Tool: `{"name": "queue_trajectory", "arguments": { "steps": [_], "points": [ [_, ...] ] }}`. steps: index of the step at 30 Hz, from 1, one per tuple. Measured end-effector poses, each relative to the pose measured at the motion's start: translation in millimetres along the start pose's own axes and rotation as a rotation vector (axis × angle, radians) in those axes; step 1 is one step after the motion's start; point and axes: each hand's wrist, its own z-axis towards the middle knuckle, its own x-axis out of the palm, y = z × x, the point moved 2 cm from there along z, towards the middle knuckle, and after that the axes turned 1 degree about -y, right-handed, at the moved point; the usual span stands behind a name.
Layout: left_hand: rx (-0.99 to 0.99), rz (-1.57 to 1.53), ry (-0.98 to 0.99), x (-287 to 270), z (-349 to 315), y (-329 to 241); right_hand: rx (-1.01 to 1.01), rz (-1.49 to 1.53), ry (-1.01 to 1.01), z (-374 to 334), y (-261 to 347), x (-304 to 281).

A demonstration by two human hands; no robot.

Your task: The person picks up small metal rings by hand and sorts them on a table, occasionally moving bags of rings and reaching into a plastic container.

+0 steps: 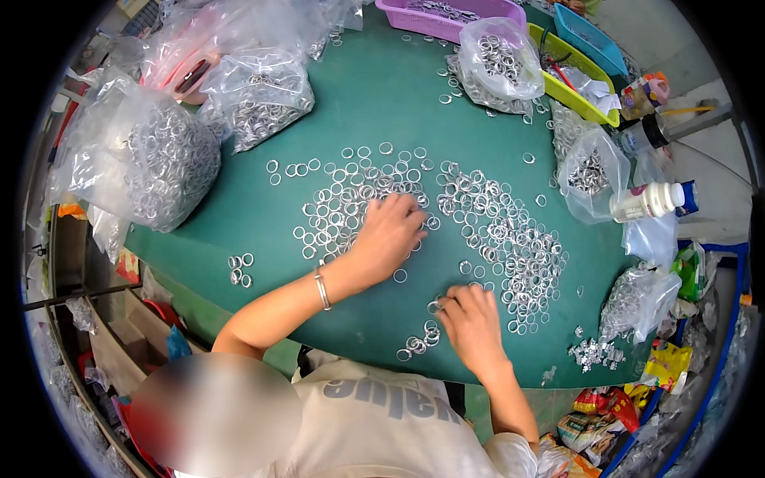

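Left hand (392, 227): palm down over the left-hand spread of rings, fingers bent and a little parted, tips down among the metal; I can't tell from here whether a ring is pinched beneath them.
Left wrist: a silver-coloured bangle (322, 289) sits around it.
Right hand (470, 319): nearer the table's front edge, fingers curled, thumb and forefinger close together at a single ring (434, 307); whether they grip it or only touch it, I can't make out.
Left spread of rings (339, 211): silver-coloured bands, loosely scattered at the outside and thicker toward the left hand.
Right heap of rings (518, 251): a long, dense band slanting down toward the right front, with a narrow gap between it and the left spread.
Small groups: one ring cluster (418, 342) lies just in front of the right hand; another handful of rings (241, 271) sits well apart at the left.
Small metal pieces (596, 354): a glittering patch by the right front edge.
Green tabletop (382, 95): carries all of these.
Left side: a bulging clear bag (171, 159) full of rings, with a smaller ring-filled bag (271, 99) beside it.
Far side: a purple basket (494, 17), a lime-green basket (608, 114) and a blue basket (594, 44), near an open bag of rings (502, 68).
Right edge: a white bottle (649, 201) beside another open bag (590, 175).
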Motion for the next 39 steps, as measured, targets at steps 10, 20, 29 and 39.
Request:
{"name": "queue_trajectory", "arguments": {
  "steps": [10, 20, 29, 39],
  "points": [
    [0.045, -0.079, -0.045, 0.9, 9.6, -13.6, 0.091, -0.184, -0.198, 16.9, -28.1, 1.5],
    [0.191, -0.433, 0.287, 9.4, -70.6, -52.0, 0.155, 0.007, -0.225, 35.0, -35.9, -22.8],
    [0.031, -0.237, 0.116, -10.3, -34.1, -25.8, 0.185, -0.131, -0.086, 21.8, -42.0, -28.1],
    [0.184, 0.077, 0.075, 26.4, 42.4, -1.4, 0.205, -0.111, -0.333, 75.5, -61.7, -20.6]
  ]
}}
